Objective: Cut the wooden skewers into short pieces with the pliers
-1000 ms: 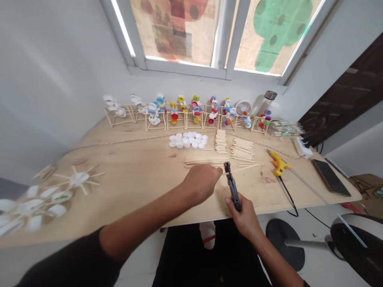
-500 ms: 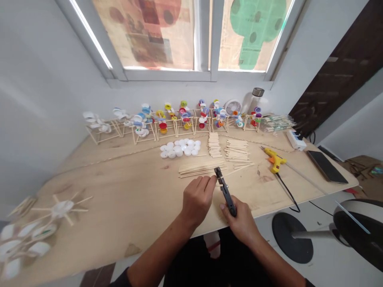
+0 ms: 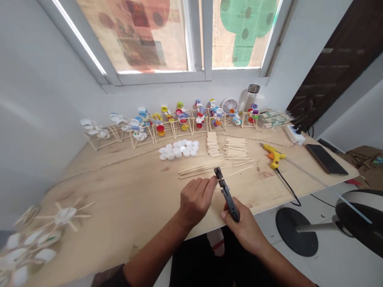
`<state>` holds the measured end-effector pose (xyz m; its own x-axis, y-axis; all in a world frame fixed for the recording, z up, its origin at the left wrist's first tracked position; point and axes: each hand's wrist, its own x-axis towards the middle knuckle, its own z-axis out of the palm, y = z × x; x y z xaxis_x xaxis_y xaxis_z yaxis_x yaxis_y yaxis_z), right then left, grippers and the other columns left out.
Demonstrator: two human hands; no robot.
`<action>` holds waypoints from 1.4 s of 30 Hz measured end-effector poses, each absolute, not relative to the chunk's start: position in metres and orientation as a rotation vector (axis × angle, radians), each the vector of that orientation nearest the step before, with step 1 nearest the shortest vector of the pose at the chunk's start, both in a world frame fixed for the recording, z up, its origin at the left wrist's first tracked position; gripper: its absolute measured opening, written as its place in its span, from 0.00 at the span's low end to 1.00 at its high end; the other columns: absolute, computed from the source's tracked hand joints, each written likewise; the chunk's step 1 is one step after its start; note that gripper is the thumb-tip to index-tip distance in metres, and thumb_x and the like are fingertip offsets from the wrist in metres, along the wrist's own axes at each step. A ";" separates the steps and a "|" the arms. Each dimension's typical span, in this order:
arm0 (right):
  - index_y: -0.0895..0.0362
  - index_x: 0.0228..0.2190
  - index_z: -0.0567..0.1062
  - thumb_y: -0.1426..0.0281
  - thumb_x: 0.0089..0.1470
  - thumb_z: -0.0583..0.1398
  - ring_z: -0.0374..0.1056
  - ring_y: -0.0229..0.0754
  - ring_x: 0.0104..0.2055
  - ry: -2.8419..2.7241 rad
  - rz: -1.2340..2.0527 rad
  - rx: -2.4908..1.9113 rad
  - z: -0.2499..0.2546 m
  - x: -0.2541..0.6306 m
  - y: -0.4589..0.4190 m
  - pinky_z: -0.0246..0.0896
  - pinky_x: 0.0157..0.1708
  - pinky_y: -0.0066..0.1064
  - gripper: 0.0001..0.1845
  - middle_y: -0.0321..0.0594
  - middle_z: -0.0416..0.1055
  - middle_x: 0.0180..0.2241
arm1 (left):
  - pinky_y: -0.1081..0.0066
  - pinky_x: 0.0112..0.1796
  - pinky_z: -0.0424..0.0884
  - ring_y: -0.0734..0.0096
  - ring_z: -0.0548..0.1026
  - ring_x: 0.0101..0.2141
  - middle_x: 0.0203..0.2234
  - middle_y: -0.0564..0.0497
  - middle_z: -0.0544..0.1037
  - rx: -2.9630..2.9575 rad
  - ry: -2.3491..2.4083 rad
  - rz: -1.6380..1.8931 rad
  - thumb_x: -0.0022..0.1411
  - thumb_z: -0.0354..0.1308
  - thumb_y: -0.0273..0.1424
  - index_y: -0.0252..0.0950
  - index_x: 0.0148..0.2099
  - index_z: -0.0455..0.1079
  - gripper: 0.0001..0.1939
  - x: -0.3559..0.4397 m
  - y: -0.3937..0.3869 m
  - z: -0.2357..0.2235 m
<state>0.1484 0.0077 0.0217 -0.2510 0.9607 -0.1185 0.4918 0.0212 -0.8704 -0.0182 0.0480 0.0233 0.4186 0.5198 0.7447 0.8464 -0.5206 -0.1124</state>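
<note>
My right hand (image 3: 245, 228) is wrapped round the handles of black pliers (image 3: 228, 196), whose jaws point up and away from me. Close to the jaws, my left hand (image 3: 196, 199) pinches a thin wooden stick (image 3: 220, 181); most of the stick is hidden by the fingers, and its short end crosses the jaws. Just beyond my left hand lies a bundle of long wooden sticks (image 3: 197, 168). Two piles of short cut sticks (image 3: 213, 144) (image 3: 235, 149) are farther back. White bottle caps (image 3: 177, 150) sit in a cluster left of them.
A row of stick frames with coloured caps (image 3: 160, 129) lines the wall. On the right are a yellow glue gun (image 3: 273, 155), a phone (image 3: 326, 159) and a power strip (image 3: 295, 135). Spoked stick wheels (image 3: 65, 216) lie at the left. A small fan (image 3: 229, 106) and bottle (image 3: 251, 97) stand behind.
My left hand has come nearer to me and now holds the stick at the pliers' jaws. The pliers have dropped slightly lower in view. The camera view has shifted.
</note>
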 end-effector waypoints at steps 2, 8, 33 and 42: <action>0.56 0.26 0.65 0.66 0.50 0.56 0.61 0.37 0.25 -1.760 1.207 -1.477 0.023 0.148 0.006 0.55 0.27 0.26 0.07 0.31 0.63 0.21 | 0.70 0.27 0.62 0.72 0.68 0.25 0.23 0.50 0.71 -2.207 -1.137 -0.888 0.58 0.53 0.23 0.28 0.44 0.66 0.10 -0.020 0.049 0.023; 0.55 0.30 0.65 0.67 0.50 0.55 0.61 0.38 0.25 -1.789 1.147 -1.534 0.025 0.147 0.003 0.55 0.26 0.26 0.05 0.31 0.64 0.22 | 0.71 0.25 0.58 0.74 0.66 0.22 0.20 0.52 0.68 -2.209 -1.121 -0.852 0.59 0.52 0.24 0.28 0.45 0.66 0.11 -0.023 0.047 0.026; 0.55 0.36 0.64 0.68 0.51 0.54 0.66 0.43 0.27 -1.964 0.701 -1.492 0.025 0.147 -0.010 0.58 0.27 0.29 0.08 0.36 0.69 0.26 | 0.74 0.24 0.61 0.76 0.66 0.21 0.18 0.54 0.69 -2.214 -1.064 -1.169 0.57 0.54 0.22 0.30 0.44 0.65 0.12 -0.025 0.027 0.031; 0.56 0.39 0.64 0.67 0.52 0.53 0.67 0.44 0.29 -2.040 0.585 -1.433 0.023 0.150 -0.009 0.59 0.30 0.31 0.11 0.39 0.70 0.28 | 0.75 0.23 0.61 0.77 0.66 0.21 0.19 0.53 0.69 -2.242 -1.050 -1.276 0.57 0.51 0.20 0.31 0.41 0.66 0.08 -0.025 0.019 0.039</action>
